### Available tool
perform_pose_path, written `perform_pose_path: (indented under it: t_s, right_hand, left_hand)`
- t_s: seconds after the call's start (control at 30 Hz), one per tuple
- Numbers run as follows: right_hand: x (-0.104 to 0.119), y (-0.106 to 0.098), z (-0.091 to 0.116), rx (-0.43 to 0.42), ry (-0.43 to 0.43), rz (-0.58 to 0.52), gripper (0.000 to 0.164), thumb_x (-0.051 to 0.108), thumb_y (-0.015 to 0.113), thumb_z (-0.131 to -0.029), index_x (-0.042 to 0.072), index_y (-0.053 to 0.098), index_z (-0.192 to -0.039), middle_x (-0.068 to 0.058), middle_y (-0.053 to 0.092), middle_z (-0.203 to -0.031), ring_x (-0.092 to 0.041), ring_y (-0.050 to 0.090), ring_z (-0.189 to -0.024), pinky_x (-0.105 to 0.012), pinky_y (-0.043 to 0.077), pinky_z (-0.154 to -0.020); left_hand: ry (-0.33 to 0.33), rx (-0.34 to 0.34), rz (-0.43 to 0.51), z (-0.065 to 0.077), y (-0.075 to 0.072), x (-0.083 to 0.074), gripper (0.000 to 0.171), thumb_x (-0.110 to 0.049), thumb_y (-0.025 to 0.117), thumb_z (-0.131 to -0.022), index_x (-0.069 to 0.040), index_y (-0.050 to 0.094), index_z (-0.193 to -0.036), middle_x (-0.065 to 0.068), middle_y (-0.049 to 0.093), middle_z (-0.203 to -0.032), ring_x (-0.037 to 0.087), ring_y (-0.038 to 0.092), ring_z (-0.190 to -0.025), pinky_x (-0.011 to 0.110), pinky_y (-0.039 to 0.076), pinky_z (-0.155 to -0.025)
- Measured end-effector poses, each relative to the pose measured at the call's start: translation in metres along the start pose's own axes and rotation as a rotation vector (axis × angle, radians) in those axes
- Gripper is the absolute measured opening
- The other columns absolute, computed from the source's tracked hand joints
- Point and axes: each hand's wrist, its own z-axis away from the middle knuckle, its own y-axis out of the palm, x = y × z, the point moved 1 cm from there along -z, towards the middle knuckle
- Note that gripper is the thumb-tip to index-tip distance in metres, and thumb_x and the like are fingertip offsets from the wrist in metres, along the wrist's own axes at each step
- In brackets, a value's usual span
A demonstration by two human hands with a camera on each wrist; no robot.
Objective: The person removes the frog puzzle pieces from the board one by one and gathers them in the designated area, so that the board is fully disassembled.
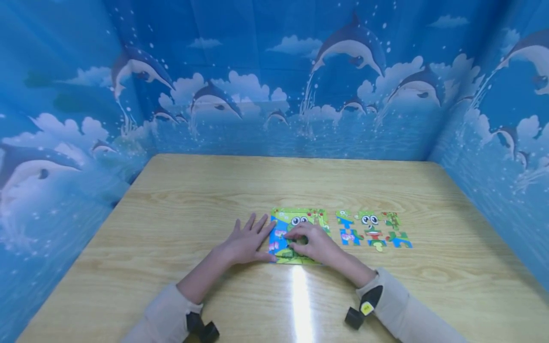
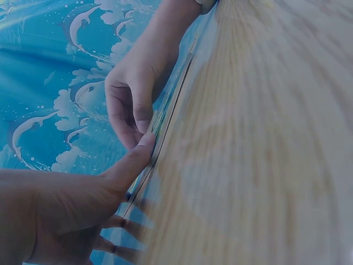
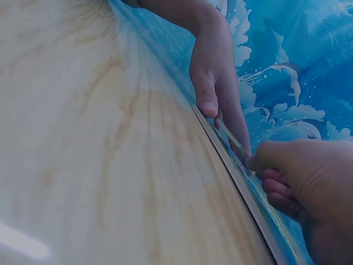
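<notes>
A frog jigsaw puzzle board (image 1: 279, 213) lies flat on the table, with a green, blue and yellow picture. My left hand (image 1: 249, 242) rests at its left side with the fingers spread, the index fingertip at the left edge and the thumb at the near left corner. Over the middle of the board, my right hand (image 1: 315, 243) pinches a puzzle piece (image 3: 234, 137) between thumb and curled fingers. In the right wrist view that piece shows as a thin tilted edge standing up from the board. Its picture is mostly hidden by the hand.
Right of the board lie several loose puzzle pieces, among them one with frog eyes (image 1: 370, 219), one with a red mouth (image 1: 374, 234) and a blue and green one (image 1: 400, 239). The wooden table (image 1: 206, 186) meets a dolphin-print curtain (image 1: 266, 62) at the back and sides.
</notes>
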Motion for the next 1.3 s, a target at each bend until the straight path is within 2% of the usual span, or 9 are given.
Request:
perform_pose_path:
  t_s: [0.1,0.2,0.53,0.77,1.0,1.3]
  right_hand:
    - [0.001,-0.002,0.0,-0.003,0.007,-0.024,0.022,0.011,0.072,-0.077,0.011,0.07,-0.099,0.003,0.064,-0.094,-0.008,0.059,-0.084,-0.045,0.039,-0.095]
    - [0.002,-0.007,0.0,-0.003,0.012,-0.051,0.022,0.01,0.071,-0.079,0.009,0.069,-0.1,0.001,0.064,-0.096,-0.01,0.06,-0.085,-0.026,0.05,-0.077]
    - [0.003,-0.039,0.011,-0.043,0.098,-0.06,0.021,0.008,0.069,-0.08,0.011,0.07,-0.101,0.002,0.064,-0.099,-0.014,0.061,-0.088,-0.032,0.052,-0.074]
    - [-0.005,-0.06,0.03,-0.093,0.083,-0.048,0.024,0.002,0.069,-0.077,0.011,0.07,-0.099,0.002,0.064,-0.098,-0.015,0.062,-0.088,-0.035,0.052,-0.068]
    - [-0.018,-0.074,0.05,-0.112,0.108,0.008,0.026,0.002,0.069,-0.077,0.013,0.07,-0.1,0.005,0.064,-0.099,-0.014,0.061,-0.09,-0.037,0.051,-0.078]
    - [-0.029,-0.088,0.071,-0.123,0.137,0.02,0.024,0.005,0.071,-0.079,0.012,0.069,-0.102,0.001,0.064,-0.102,-0.018,0.06,-0.089,-0.043,0.05,-0.076]
  left_hand:
    - [0.001,-0.001,-0.004,0.0,0.0,0.0,0.093,-0.068,0.05,-0.078,-0.017,0.017,-0.148,0.014,0.009,-0.151,0.04,0.002,-0.134,0.064,0.005,-0.1]
    - [-0.001,0.0,-0.005,0.0,0.0,0.0,0.093,-0.068,0.05,-0.078,-0.017,0.017,-0.148,0.014,0.009,-0.151,0.04,0.002,-0.134,0.064,0.005,-0.1]
    - [0.007,0.0,-0.003,0.0,0.001,0.0,0.093,-0.067,0.05,-0.078,-0.016,0.018,-0.148,0.015,0.009,-0.151,0.04,0.002,-0.134,0.064,0.005,-0.1]
    - [0.005,0.003,0.005,0.0,0.0,-0.001,0.092,-0.066,0.051,-0.078,-0.016,0.018,-0.148,0.015,0.009,-0.151,0.04,0.001,-0.134,0.064,0.004,-0.1]
    - [0.0,0.01,0.01,0.0,0.001,0.0,0.093,-0.067,0.051,-0.078,-0.017,0.016,-0.148,0.014,0.008,-0.151,0.039,0.0,-0.134,0.064,0.003,-0.1]
    - [-0.006,0.016,0.004,-0.002,0.001,0.0,0.093,-0.067,0.05,-0.078,-0.017,0.015,-0.149,0.013,0.007,-0.151,0.039,-0.001,-0.135,0.063,0.002,-0.1]
